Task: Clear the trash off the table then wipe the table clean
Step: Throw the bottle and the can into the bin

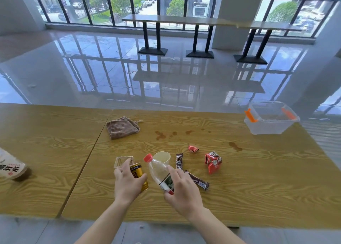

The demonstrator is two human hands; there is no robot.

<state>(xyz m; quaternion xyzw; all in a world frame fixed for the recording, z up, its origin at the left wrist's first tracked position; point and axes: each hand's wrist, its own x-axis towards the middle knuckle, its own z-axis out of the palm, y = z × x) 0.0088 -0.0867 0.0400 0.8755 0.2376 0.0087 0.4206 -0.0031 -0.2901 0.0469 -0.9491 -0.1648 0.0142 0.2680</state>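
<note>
Trash was scattered on the near part of the wooden table [239,179]. A yellow can [137,171] was gripped by the left hand [127,183], fingers wrapped around it. A clear plastic bottle [159,171] with a red cap was held by the right hand [181,190], closed around its lower end. Just behind the bottle a paper cup [162,156] was seen lying on its side, a small card [120,161] beside the can. Two dark wrappers [197,180], a small red wrapper [193,148] and a crumpled red packet [213,161] were lying to the right. A brown cloth [122,127] was left farther back, brown stains [160,134] near it. A clear bin [271,118] with orange clips was set at the far right corner.
</note>
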